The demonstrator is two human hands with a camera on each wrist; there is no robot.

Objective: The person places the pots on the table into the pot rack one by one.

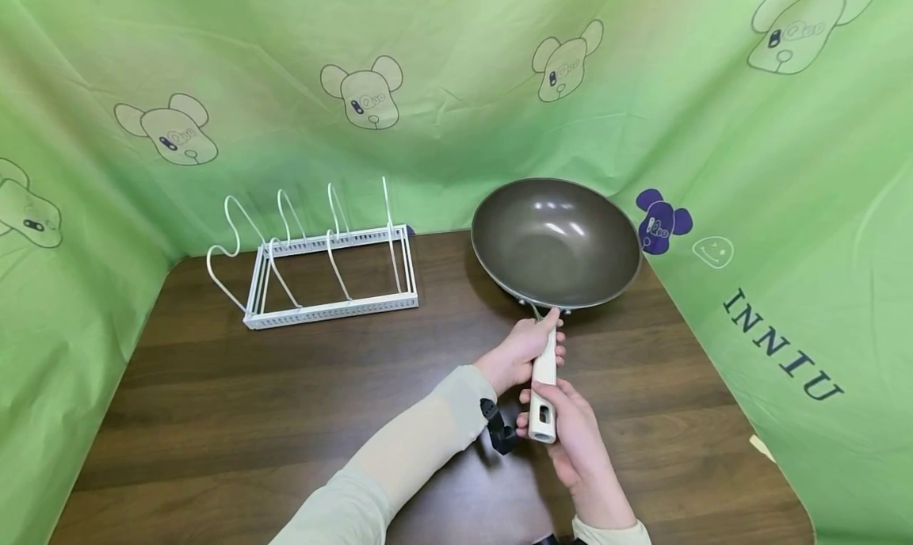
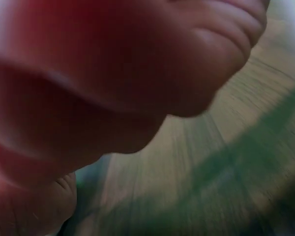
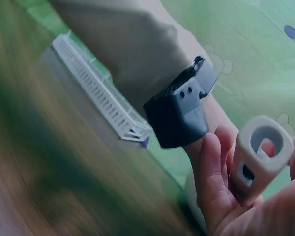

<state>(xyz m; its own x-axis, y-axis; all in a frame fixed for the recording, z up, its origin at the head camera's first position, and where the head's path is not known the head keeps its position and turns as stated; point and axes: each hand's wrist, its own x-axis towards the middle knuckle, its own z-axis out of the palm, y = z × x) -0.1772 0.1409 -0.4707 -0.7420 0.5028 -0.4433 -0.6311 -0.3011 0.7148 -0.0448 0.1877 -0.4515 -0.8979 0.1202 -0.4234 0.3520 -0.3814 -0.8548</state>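
Observation:
A dark brown wok (image 1: 556, 244) with a long cream handle (image 1: 544, 367) is at the right of the table in the head view, its bowl facing up. My left hand (image 1: 524, 345) grips the handle close to the bowl, thumb along the top. Lower down, my right hand (image 1: 574, 430) holds the handle near its slotted end, with the thumb on top and fingers curled underneath. The right wrist view shows the hollow handle end (image 3: 265, 142) between the fingers. In the left wrist view, blurred fingers (image 2: 113, 73) fill the upper left and the wok is hidden.
A white wire rack (image 1: 331, 311) with several upright loops stands at the back left of the wooden table (image 1: 285, 418). Green printed cloth (image 1: 442, 149) hangs behind and at both sides. A black wrist camera (image 1: 499, 426) sits on the left wrist, close to the right hand.

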